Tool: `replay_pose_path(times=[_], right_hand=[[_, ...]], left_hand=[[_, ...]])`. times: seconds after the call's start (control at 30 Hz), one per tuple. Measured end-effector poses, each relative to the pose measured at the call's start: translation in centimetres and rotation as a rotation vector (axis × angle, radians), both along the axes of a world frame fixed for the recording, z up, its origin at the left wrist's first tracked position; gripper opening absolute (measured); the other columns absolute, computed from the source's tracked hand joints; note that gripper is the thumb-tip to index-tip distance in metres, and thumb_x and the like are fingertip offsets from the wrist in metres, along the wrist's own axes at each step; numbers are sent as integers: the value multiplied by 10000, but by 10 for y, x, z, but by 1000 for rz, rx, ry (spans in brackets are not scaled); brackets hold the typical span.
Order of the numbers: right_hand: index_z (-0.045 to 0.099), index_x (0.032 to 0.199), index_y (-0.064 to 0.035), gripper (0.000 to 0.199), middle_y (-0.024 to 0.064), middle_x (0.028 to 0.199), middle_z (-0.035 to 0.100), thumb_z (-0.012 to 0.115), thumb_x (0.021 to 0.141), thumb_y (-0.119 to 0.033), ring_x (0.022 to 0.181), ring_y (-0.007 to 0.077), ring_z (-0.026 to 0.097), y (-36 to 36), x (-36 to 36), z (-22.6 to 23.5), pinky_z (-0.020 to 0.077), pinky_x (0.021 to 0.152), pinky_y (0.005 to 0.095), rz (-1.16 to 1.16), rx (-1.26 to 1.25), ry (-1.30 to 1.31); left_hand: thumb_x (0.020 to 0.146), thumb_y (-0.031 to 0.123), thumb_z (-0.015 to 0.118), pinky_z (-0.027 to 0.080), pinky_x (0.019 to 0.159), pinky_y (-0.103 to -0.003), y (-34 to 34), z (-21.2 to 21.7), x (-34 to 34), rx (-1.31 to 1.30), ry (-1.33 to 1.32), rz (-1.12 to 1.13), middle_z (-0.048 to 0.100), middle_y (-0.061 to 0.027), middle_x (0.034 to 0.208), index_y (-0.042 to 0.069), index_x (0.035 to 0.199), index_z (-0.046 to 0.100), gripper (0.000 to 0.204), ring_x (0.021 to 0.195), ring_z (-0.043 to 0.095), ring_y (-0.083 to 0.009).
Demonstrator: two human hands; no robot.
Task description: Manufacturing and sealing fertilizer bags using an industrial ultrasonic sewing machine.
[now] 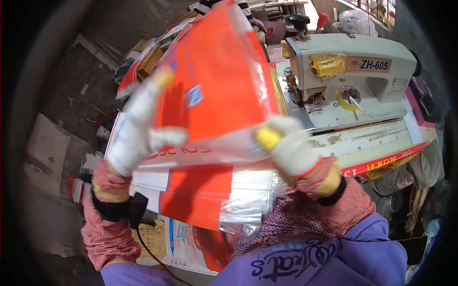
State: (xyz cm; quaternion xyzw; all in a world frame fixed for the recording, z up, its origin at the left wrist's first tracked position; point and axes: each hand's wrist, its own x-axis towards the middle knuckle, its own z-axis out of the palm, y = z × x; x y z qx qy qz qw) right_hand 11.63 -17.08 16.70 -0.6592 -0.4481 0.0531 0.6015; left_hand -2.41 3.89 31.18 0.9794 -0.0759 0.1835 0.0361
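Cluttered sewing bench, dark floor at left. Orange plastic bag [214, 81], centre frame: light, floppy, slick; grip the edges. Your left hand [136, 133] and right hand [288, 145], gloved, are closed on its lower corners. Bag stack [200, 190] beneath; sewing machine [355, 71] upper right.
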Motion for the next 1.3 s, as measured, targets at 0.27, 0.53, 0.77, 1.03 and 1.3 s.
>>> replay_pose_path(times=[0.27, 0.53, 0.77, 1.03, 1.3], right_hand=[[619, 880, -32, 131, 16, 691, 558, 600, 823, -149, 603, 79, 528, -47, 38, -50, 427, 525, 239, -291, 0, 365], [623, 795, -52, 131, 114, 659, 555, 506, 752, -14, 696, 228, 599, -30, -54, -156, 483, 650, 314, 162, 55, -26], [533, 1110, -73, 396, 150, 1025, 570, 615, 723, -102, 964, 298, 565, -20, -58, -35, 466, 806, 353, 119, -40, -239], [544, 1122, -107, 388, 147, 1067, 566, 593, 737, -123, 919, 297, 578, 48, -1, -44, 464, 789, 355, -232, -358, -19], [503, 1111, -13, 469, 177, 1048, 543, 627, 661, -56, 976, 347, 530, -2, -67, -59, 430, 868, 404, -299, -212, -319]], left_hand=[[678, 125, 655, 426, 894, -352, 88, -186, -120, 396, 68, 572, 539, -143, 1176, 36, 1208, 476, 567, 1066, 521, -270], [740, 116, 531, 487, 697, -385, 177, -243, -212, -896, -267, 950, 638, -114, 780, 75, 813, 617, 120, 771, 625, -296], [839, 252, 468, 471, 768, -402, 239, -158, -370, 655, 906, 1225, 631, -199, 886, 144, 1045, 634, 286, 862, 612, -327], [881, 180, 502, 441, 844, -350, 98, -74, -66, -119, 261, 338, 591, -212, 1047, 11, 1160, 526, 327, 970, 580, -304], [892, 412, 470, 439, 715, -420, 19, -152, 91, -352, 295, 142, 597, -198, 776, 60, 824, 621, 389, 800, 562, -385]])
